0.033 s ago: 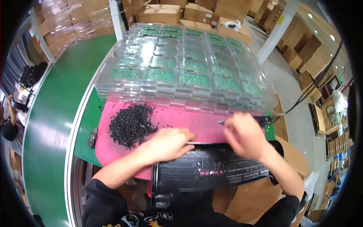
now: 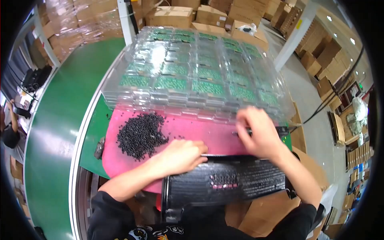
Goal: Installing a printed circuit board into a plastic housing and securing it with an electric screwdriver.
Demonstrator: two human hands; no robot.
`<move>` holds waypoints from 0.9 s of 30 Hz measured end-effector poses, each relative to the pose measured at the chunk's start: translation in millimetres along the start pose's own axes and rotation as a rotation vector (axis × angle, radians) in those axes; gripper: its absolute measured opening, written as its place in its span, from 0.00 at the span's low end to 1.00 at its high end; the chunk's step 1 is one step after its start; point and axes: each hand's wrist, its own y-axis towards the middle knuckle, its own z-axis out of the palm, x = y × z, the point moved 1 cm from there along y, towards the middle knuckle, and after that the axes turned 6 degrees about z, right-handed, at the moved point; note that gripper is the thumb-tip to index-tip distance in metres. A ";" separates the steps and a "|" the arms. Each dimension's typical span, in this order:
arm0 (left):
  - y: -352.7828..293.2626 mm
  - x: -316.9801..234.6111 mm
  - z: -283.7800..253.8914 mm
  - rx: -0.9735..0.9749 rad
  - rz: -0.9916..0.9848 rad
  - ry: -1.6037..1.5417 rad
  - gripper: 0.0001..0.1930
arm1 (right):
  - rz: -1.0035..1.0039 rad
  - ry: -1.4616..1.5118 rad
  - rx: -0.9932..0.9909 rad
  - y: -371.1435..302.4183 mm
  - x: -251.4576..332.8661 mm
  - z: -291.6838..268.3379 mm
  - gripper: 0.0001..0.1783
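Observation:
A long black plastic casing (image 2: pixel 224 188) with a ribbed, slotted face lies tilted across the near edge of the pink mat (image 2: pixel 190 132). My left hand (image 2: pixel 186 155) grips its far edge near the left end, thumb on the near side and fingers over the rim. Farther right, my right hand (image 2: pixel 259 130) is above a slim black tool (image 2: pixel 283 130) lying on the mat. Thumb and bent forefinger stand apart there, with dark parts of the tool showing between them; the other fingers are partly hidden. On the mat's left is a heap of small black pieces (image 2: pixel 140 136), apparently screws.
Stacked clear plastic trays (image 2: pixel 196 100) holding green circuit boards stand behind the mat. A dark lump (image 2: pixel 99 148) sits at the green table's left edge. Left runs a green conveyor (image 2: pixel 56 132). Cardboard boxes (image 2: pixel 170 18) fill the back; an open carton (image 2: pixel 264 208) is below.
My right hand has shifted a little away from me, off the casing's far edge and over the tool. My left hand keeps its place on the casing. The whole view has shifted slightly.

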 end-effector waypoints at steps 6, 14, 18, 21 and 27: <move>0.6 0.2 2.2 -0.007 0.116 0.077 0.10 | 0.055 -0.062 -0.257 180.7 -71.4 66.4 0.20; 5.4 16.5 10.0 0.067 0.145 -0.317 0.19 | 0.346 -0.242 0.049 310.4 -76.0 133.2 0.27; 2.9 16.5 2.9 -0.022 0.072 -0.298 0.22 | 0.324 -0.294 0.161 332.5 -73.0 135.0 0.30; 1.4 14.9 3.6 -0.131 0.067 -0.209 0.25 | 0.239 -0.359 0.160 325.9 -69.5 137.9 0.33; 3.1 7.3 -0.5 -0.172 0.100 -0.039 0.13 | 0.197 -0.439 -0.030 287.4 -69.9 108.9 0.39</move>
